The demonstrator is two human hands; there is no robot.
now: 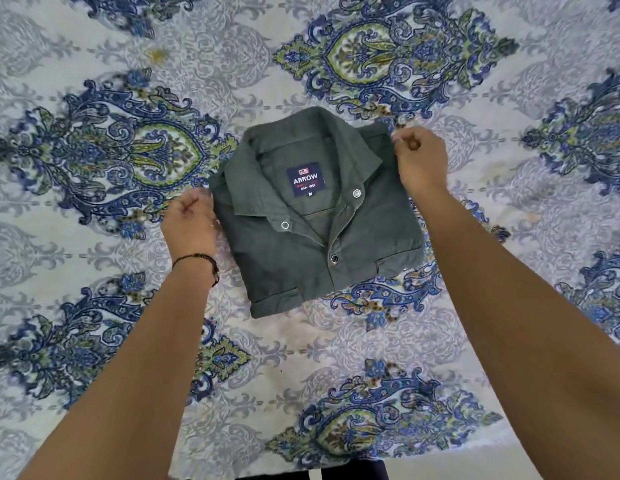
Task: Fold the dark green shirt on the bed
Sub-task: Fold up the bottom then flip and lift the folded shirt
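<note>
- A pale bedsheet fills almost the whole view, printed with grey damask scrolls and large blue-and-green paisley medallions.
- A small yellowish stain sits on the bedsheet, toward its far left.
- Faint brownish marks lie near the bedsheet's middle.
- A dark strip shows just beyond the bedsheet's near edge; what it is cannot be told.

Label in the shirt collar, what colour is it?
The label is navy blue with white lettering, clearest in the head view.

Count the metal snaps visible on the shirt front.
3: upper snap beside the label, middle snap at the collar tip, lower snap below both. Folds may hide more.
</note>
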